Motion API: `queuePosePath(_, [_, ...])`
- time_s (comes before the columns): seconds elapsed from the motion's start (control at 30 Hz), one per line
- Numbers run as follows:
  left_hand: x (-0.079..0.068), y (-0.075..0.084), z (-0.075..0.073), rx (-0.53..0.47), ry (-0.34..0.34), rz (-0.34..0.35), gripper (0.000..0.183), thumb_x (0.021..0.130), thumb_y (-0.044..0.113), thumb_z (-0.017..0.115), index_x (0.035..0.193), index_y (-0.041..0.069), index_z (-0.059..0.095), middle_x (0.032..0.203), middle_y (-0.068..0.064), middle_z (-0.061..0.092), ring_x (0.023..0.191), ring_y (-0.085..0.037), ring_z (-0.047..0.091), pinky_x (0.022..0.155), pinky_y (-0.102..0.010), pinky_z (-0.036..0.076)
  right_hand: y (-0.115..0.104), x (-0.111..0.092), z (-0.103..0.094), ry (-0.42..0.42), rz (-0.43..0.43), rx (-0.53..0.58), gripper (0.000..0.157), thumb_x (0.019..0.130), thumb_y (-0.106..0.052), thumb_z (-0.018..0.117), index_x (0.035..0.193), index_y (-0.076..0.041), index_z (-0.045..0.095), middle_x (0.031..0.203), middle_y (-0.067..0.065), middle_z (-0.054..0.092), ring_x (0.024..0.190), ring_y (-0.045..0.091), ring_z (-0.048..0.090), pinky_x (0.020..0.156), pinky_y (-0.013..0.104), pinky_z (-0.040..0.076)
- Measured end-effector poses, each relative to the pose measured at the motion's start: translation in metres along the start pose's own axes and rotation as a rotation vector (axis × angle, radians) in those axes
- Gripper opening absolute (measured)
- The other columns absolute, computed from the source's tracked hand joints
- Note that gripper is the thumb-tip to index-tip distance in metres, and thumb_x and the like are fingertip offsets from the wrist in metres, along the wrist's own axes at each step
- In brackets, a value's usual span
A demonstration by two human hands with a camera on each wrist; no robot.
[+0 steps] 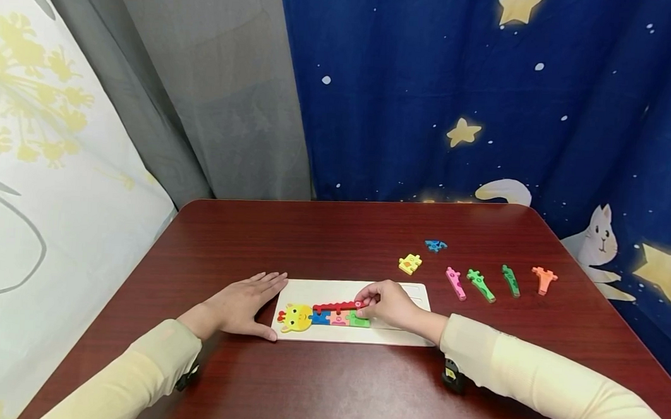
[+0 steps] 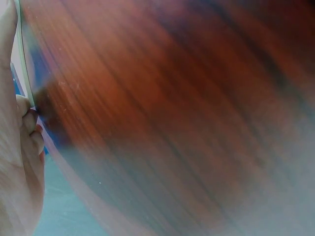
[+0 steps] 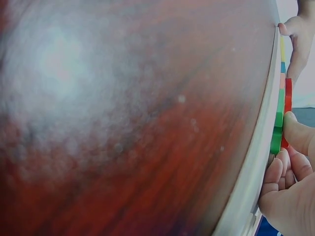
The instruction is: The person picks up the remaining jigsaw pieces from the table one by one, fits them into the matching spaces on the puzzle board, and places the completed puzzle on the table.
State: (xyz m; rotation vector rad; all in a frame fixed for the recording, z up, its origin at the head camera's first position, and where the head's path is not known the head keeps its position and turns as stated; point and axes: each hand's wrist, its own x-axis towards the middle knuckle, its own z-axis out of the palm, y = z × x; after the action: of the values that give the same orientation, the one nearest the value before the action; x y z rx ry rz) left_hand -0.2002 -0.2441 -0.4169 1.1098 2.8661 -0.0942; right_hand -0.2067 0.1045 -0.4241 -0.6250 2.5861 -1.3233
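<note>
On the dark red-brown table [image 1: 326, 386], a pale oblong board [image 1: 314, 289] lies flat. The left hand [image 1: 245, 303] rests at its left end, fingers straight. Over the board, the right hand [image 1: 392, 304] pinches a long, narrow, bright red strip [image 1: 333, 307] with a knobbly edge; it runs leftward from that grip, toward a yellow animal-head piece [image 1: 297, 319], along the far side of joined blue, pink and green pieces [image 1: 338, 319].

Right fingers [image 1: 372, 290] partly hide the red strip [image 1: 330, 307]; wrist views blur the table [image 2: 147, 98].
</note>
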Motion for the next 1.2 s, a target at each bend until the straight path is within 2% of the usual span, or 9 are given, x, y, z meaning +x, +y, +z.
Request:
queuePosePath(0.33, [-0.0005, 0.0008, 0.0004, -0.005, -0.009, -0.011, 0.114, 0.075, 0.088, 0.039, 0.155, 0.008, 0.023, 0.159, -0.006, 0.023, 0.145, -0.025, 0.021, 0.116, -0.041, 0.021, 0.0001, 0.0000, 0.0002, -0.019, 0.010, 0.002, 0.016, 0.074, -0.013, 0.086, 0.085, -0.011, 0.075, 0.066, -0.006, 0.056, 0.064, 0.010, 0.049, 0.058, 0.022, 0.039])
queuePosePath(0.87, [-0.0008, 0.0008, 0.0010, 0.002, 0.035, 0.019, 0.112, 0.076, 0.085, 0.043, 0.153, 0.005, 0.027, 0.157, -0.010, 0.028, 0.143, -0.029, 0.026, 0.114, -0.044, 0.026, 0.0005, 0.0013, -0.0008, -0.034, 0.010, -0.004, 0.018, 0.073, -0.013, 0.086, 0.087, -0.009, 0.075, 0.066, -0.006, 0.057, 0.066, 0.010, 0.050, 0.058, 0.021, 0.040])
queuePosePath(1.2, [0.0001, 0.0005, 0.0012, 0.010, 0.034, 0.015, 0.113, 0.076, 0.086, 0.043, 0.153, 0.005, 0.027, 0.157, -0.009, 0.028, 0.143, -0.028, 0.026, 0.114, -0.043, 0.025, -0.0015, 0.0009, -0.0025, -0.037, 0.023, 0.000, 0.018, 0.074, -0.011, 0.085, 0.088, -0.007, 0.075, 0.068, -0.004, 0.058, 0.067, 0.010, 0.050, 0.060, 0.022, 0.041])
